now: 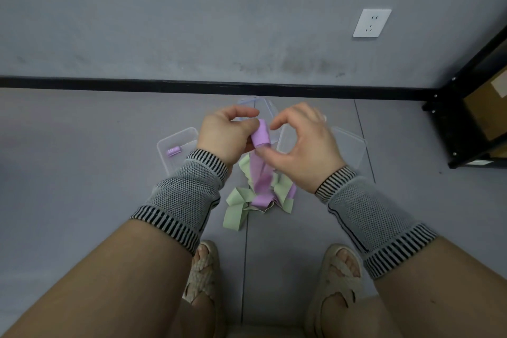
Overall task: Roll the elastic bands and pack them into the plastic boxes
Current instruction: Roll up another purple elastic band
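Holding one purple roll [261, 134] up over the floor [82, 145], left hand [223, 136] curled around it, right hand [299, 143] pinching its loose tail. Lying below: green bands [234, 212], four clear boxes, one box [175, 149] keeping one small purple roll [174, 151].

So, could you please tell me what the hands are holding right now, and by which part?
The left hand grips the rolled end of the purple elastic band; the right hand pinches it just below the roll, and its loose tail hangs down.

Purple band roll [260, 133]; pale-green bands [235, 212]; striped grey wrist sleeves [182, 195].
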`<act>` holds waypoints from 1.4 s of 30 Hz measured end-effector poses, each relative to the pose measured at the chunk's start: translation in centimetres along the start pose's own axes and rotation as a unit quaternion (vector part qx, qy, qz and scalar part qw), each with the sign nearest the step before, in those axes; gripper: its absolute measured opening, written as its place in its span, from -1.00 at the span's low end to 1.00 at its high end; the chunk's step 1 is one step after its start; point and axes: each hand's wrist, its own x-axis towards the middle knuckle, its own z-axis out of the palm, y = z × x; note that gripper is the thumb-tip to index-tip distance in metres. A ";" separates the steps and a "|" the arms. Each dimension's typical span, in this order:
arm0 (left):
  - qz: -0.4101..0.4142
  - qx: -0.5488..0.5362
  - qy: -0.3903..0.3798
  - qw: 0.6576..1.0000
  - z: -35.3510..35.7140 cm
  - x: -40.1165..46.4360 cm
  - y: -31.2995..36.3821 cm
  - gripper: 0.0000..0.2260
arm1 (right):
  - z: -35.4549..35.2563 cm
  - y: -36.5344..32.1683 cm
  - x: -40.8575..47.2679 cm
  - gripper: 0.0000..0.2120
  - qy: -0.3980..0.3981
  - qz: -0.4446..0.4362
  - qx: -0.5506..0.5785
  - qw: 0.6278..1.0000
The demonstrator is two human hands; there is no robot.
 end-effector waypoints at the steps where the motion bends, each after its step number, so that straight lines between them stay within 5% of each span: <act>1: -0.004 -0.003 0.000 1.000 0.1 -0.1 0.0 -0.84 | 0.4 0.0 -0.1 -0.68 -0.011 -0.019 -0.012 1.000; 9: -0.030 -0.023 0.000 0.999 0.2 -0.1 -0.1 -0.85 | 1.8 0.3 -0.1 -0.89 0.063 -0.064 -0.043 0.995; 15: 0.021 0.065 0.024 0.997 -0.5 0.4 0.1 -0.75 | -0.2 0.1 0.4 -0.86 -0.002 0.149 0.185 0.971; 23: 0.082 0.044 -0.107 0.990 0.1 -0.5 0.1 -0.87 | -1.3 0.6 0.8 -0.74 0.022 0.220 0.335 0.916; 42: 0.007 -0.002 -0.122 0.992 0.3 -0.2 -0.3 -0.89 | -1.0 0.6 0.6 -0.73 -0.024 0.134 0.247 0.959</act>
